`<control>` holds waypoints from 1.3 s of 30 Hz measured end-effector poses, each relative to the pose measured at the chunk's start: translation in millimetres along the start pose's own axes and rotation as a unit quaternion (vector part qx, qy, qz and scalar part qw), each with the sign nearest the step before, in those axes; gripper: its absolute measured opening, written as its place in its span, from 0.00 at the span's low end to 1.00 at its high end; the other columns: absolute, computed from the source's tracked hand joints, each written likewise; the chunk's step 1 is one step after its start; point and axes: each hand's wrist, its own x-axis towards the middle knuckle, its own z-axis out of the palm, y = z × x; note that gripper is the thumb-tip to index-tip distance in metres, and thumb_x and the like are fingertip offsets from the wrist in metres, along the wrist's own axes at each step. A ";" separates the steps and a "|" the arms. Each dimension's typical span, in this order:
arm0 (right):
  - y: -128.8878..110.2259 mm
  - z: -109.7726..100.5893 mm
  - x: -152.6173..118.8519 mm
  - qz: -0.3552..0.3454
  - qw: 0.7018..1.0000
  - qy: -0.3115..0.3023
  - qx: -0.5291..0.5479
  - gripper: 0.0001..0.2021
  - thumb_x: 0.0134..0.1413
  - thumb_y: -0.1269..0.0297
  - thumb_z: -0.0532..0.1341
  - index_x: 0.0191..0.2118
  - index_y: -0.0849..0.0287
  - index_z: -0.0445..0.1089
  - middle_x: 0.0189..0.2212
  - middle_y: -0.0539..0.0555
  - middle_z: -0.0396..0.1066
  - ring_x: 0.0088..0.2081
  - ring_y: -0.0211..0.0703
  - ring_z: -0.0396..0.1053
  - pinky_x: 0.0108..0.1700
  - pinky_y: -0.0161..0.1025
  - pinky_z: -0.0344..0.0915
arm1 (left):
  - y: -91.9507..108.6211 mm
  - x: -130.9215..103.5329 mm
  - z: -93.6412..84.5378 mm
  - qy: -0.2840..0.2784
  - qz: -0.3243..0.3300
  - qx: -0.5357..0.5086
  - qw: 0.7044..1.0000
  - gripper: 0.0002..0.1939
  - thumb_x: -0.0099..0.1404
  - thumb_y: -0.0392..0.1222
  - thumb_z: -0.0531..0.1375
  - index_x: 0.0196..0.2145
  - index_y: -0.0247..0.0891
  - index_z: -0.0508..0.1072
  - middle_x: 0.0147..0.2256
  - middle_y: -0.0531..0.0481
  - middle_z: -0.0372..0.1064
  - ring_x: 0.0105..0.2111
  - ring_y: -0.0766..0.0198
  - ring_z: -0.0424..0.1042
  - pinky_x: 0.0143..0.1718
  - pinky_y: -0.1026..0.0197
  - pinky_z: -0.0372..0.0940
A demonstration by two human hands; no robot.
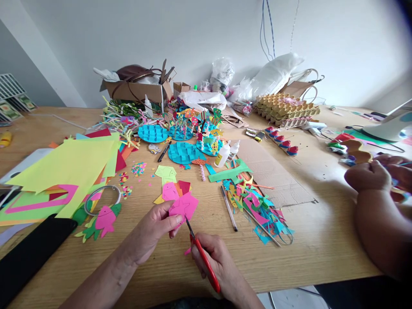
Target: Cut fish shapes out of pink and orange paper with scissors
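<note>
My left hand (162, 221) pinches a piece of pink paper (188, 204) with a fish outline drawn on it. In my right hand (216, 259) is a pair of scissors (206, 266) with red handles, its dark blades at the lower edge of the pink paper. Just beyond lie a pink fish drawing (169, 191) and a yellow-green paper piece (166, 173) with a drawn fish. Left of my left hand, a cut-out pink fish (105, 219) rests over green and yellow ones. A pen (229, 209) lies right of the paper.
Coloured paper sheets (64, 167) and a roll of tape (103, 200) lie left. Paper scraps (267, 214) and a cardboard sheet (264, 167) are on the right. Glue bottles (223, 154) and blue discs (183, 153) stand further back. Another person's hands (368, 176) work at far right.
</note>
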 end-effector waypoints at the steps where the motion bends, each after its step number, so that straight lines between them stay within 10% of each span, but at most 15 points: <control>1: 0.6 0.8 0.3 0.002 1.000 0.005 0.008 0.16 0.56 0.62 0.51 0.19 0.58 0.51 0.16 0.43 0.43 0.19 0.32 0.45 0.21 0.32 0.43 | -0.4 -0.5 1.4 0.004 -0.003 -0.006 1.000 0.09 0.57 0.39 0.56 0.21 0.37 0.63 0.19 0.59 0.55 0.21 0.70 0.53 0.24 0.66 0.53; 12: 10.5 5.3 0.4 0.030 0.993 -0.007 0.118 0.25 0.55 0.43 0.52 0.19 0.59 0.55 0.13 0.43 0.52 0.14 0.30 0.48 0.15 0.29 0.44 | -1.7 -1.6 0.2 -0.018 -0.009 0.012 1.000 0.07 0.57 0.40 0.56 0.23 0.37 0.64 0.20 0.58 0.57 0.22 0.70 0.55 0.24 0.66 0.54; 39: 1.9 12.7 1.7 0.012 0.986 0.005 0.166 0.28 0.50 0.36 0.51 0.20 0.59 0.56 0.12 0.44 0.52 0.14 0.29 0.49 0.15 0.28 0.47 | 2.2 -2.1 14.0 0.006 -0.018 0.023 1.000 0.14 0.57 0.44 0.56 0.18 0.36 0.64 0.17 0.57 0.58 0.20 0.69 0.54 0.23 0.66 0.53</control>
